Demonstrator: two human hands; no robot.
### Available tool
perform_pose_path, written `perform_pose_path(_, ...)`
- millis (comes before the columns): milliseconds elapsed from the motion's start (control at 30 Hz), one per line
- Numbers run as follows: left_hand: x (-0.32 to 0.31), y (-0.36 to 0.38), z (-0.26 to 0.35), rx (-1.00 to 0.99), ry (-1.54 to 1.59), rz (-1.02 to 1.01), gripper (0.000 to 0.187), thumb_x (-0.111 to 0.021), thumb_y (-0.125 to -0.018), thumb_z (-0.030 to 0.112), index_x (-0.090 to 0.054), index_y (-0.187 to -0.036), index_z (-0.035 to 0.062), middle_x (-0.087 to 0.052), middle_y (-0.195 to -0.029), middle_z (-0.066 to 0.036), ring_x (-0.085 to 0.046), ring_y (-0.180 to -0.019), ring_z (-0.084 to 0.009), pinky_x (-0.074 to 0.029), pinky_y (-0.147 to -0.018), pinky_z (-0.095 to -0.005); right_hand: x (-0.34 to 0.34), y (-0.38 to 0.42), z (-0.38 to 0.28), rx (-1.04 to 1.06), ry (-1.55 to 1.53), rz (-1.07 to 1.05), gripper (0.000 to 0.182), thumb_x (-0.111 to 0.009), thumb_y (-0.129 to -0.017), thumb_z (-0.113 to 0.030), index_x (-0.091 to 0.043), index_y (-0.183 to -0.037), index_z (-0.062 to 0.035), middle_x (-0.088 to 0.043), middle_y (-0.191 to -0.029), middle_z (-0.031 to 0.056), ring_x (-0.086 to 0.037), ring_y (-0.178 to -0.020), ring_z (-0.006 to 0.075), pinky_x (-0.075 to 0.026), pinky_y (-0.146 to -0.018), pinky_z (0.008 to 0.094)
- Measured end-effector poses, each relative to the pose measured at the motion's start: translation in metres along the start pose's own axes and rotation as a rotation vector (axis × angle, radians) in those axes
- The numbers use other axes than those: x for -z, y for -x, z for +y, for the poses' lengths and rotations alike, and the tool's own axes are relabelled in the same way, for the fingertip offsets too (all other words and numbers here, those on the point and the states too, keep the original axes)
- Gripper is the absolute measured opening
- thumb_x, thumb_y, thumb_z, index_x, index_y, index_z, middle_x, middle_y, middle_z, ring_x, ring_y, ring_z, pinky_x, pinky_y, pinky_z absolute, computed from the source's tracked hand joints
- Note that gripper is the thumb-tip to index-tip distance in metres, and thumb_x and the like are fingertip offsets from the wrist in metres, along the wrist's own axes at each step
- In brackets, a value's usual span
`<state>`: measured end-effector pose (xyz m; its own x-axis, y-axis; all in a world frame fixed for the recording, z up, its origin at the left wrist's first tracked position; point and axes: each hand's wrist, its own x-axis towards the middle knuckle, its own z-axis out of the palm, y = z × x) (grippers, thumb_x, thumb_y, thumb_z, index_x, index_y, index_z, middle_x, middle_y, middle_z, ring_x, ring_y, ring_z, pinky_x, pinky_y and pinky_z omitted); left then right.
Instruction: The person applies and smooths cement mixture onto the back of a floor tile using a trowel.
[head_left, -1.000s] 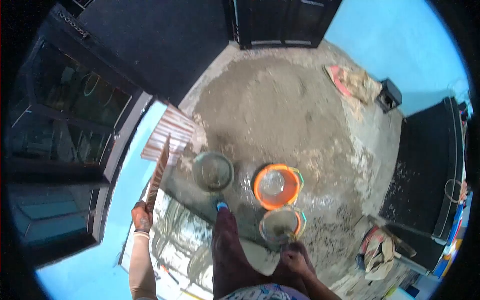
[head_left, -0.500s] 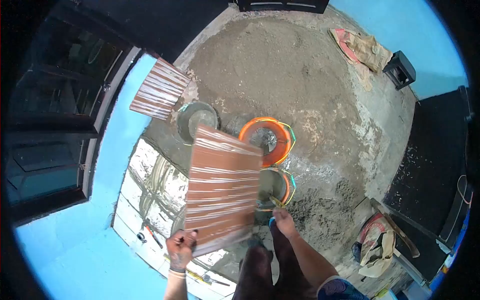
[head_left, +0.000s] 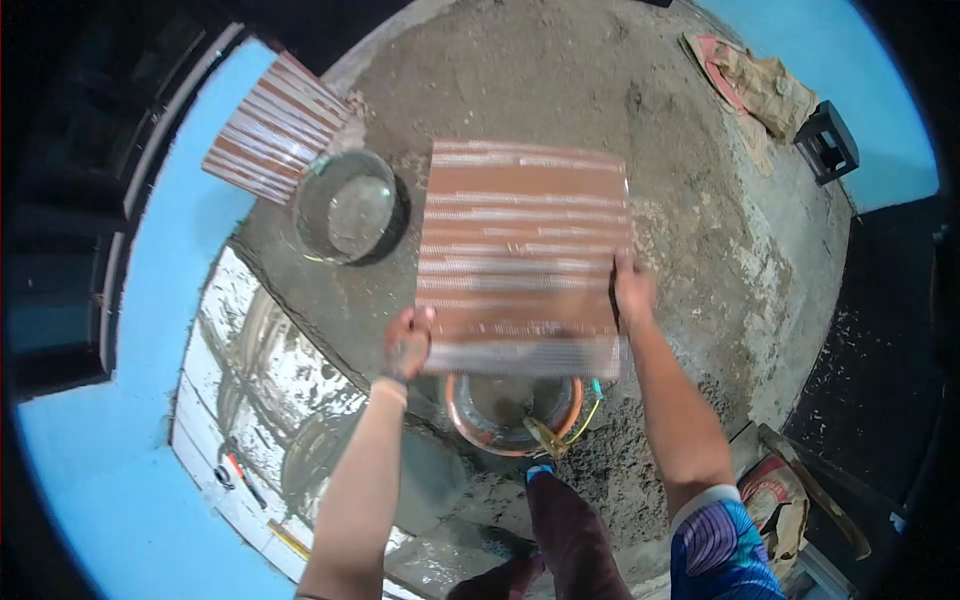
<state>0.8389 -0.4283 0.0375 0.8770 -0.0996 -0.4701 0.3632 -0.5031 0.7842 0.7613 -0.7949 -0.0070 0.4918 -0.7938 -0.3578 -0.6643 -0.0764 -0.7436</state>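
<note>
Rough concrete floor (head_left: 720,250), patchy, meeting light-blue walls (head_left: 80,480). White tiles (head_left: 225,370) smeared with grey mortar at lower left. Left hand (head_left: 408,343) and right hand (head_left: 632,288) pinching opposite edges of ribbed brown tile (head_left: 522,255), held over floor, above orange-rimmed bucket (head_left: 460,425).

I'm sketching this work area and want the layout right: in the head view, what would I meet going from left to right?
Striped tile by the wall, grey bucket, left hand, held tile, right hand, crumpled upper sack, black stool.
</note>
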Motion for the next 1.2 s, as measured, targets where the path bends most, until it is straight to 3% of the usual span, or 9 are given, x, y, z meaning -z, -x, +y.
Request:
perform_pose_path(133, -0.040, -0.068, -0.063, 0.039, -0.111, -0.039, 0.037, -0.062, -0.098, 0.037, -0.072, -0.095, 0.0017, -0.070, -0.085, -0.008, -0.058, -0.076, -0.0107, -0.049, -0.073, -0.0289, -0.037, -0.050, -0.003, 0.043, 0.225, 0.074, 0.066, -0.060, -0.092, -0.051, -0.070, -0.104, 0.0127, -0.068, -0.105, 0.0341, -0.067, -0.104, 0.0451, -0.050, -0.092, 0.0467)
perform_pose_path(200, -0.053, -0.063, -0.082, 0.089, -0.049, -0.099, 0.038, -0.062, -0.098, 0.039, -0.073, -0.096, 0.0019, -0.072, -0.088, -0.008, -0.060, -0.079, -0.0113, -0.050, -0.074, -0.0291, -0.044, -0.080, 0.011, 0.039, 0.284, 0.032, 0.068, -0.062, -0.091, -0.055, -0.070, -0.109, 0.0097, -0.070, -0.107, 0.0312, -0.068, -0.106, 0.0405, -0.049, -0.093, 0.0435)
perform_pose_path(300, -0.071, -0.031, -0.086, 0.162, 0.058, -0.250, 0.042, -0.064, -0.098, 0.042, -0.072, -0.098, 0.0008, -0.073, -0.091, -0.010, -0.064, -0.081, -0.0149, -0.051, -0.074, -0.0305, -0.034, -0.102, -0.010, 0.230, 0.375, 0.032, 0.077, -0.055, -0.091, -0.065, -0.073, -0.098, 0.0090, -0.068, -0.098, 0.0351, -0.067, -0.101, 0.0467, -0.051, -0.090, 0.0474)
perform_pose_path(433, -0.136, 0.035, -0.127, 0.268, 1.043, -0.542, 0.041, -0.067, -0.096, 0.025, -0.054, -0.129, 0.0034, -0.061, -0.129, -0.013, -0.065, -0.112, -0.0302, -0.058, -0.091, -0.0469, -0.023, -0.124, -0.074, 0.427, 0.481, -0.050, 0.076, -0.055, -0.090, -0.068, -0.073, -0.102, 0.0046, -0.070, -0.099, 0.0311, -0.067, -0.101, 0.0452, -0.051, -0.089, 0.0464)
perform_pose_path(500, -0.156, 0.055, -0.061, 0.560, 0.832, -0.503, 0.045, -0.068, -0.095, 0.025, -0.052, -0.130, 0.0005, -0.062, -0.125, -0.014, -0.064, -0.113, -0.0301, -0.057, -0.094, -0.0445, -0.032, -0.132, -0.097, 0.458, 0.535, -0.095, 0.074, -0.055, -0.090, -0.067, -0.073, -0.104, 0.0027, -0.070, -0.100, 0.0302, -0.068, -0.102, 0.0444, -0.051, -0.090, 0.0456)
perform_pose_path(667, -0.204, 0.066, -0.051, 0.736, 0.908, -0.594, 0.036, -0.068, -0.096, 0.025, -0.053, -0.118, 0.0002, -0.058, -0.127, -0.014, -0.060, -0.121, -0.0277, -0.053, -0.100, -0.0421, -0.074, -0.154, -0.113, 0.663, 0.719, -0.144, 0.070, -0.058, -0.089, -0.066, -0.074, -0.110, -0.0010, -0.071, -0.105, 0.0282, -0.068, -0.103, 0.0423, -0.051, -0.093, 0.0457)
perform_pose_path(967, -0.201, 0.068, -0.055, 0.617, 0.760, -0.831, 0.036, -0.065, -0.098, 0.027, -0.053, -0.121, 0.0016, -0.063, -0.115, -0.012, -0.065, -0.112, -0.0219, -0.054, -0.095, -0.0338, -0.116, -0.147, -0.094, 0.683, 0.809, -0.379, 0.055, -0.062, -0.093, -0.051, -0.065, -0.117, -0.0015, -0.068, -0.112, 0.0272, -0.065, -0.111, 0.0407, -0.050, -0.096, 0.0476)
perform_pose_path(1033, -0.188, 0.076, -0.050, 0.607, 0.824, -0.776, 0.042, -0.065, -0.099, 0.028, -0.052, -0.127, -0.0014, -0.063, -0.119, -0.013, -0.065, -0.114, -0.0217, -0.053, -0.095, -0.0336, -0.117, -0.144, -0.091, 0.628, 0.846, -0.384, 0.056, -0.063, -0.093, -0.050, -0.062, -0.125, -0.0037, -0.067, -0.118, 0.0262, -0.063, -0.114, 0.0406, -0.049, -0.097, 0.0474)
perform_pose_path(1200, -0.137, 0.109, -0.064, 0.538, 0.840, -0.429, 0.058, -0.068, -0.096, 0.024, -0.046, -0.137, -0.0103, -0.063, -0.127, -0.019, -0.066, -0.111, -0.0239, -0.054, -0.092, -0.0349, -0.115, -0.118, -0.079, 0.793, 0.831, -0.274, 0.065, -0.065, -0.091, -0.048, -0.052, -0.142, -0.0097, -0.054, -0.139, 0.0265, -0.052, -0.128, 0.0433, -0.038, -0.110, 0.0501)
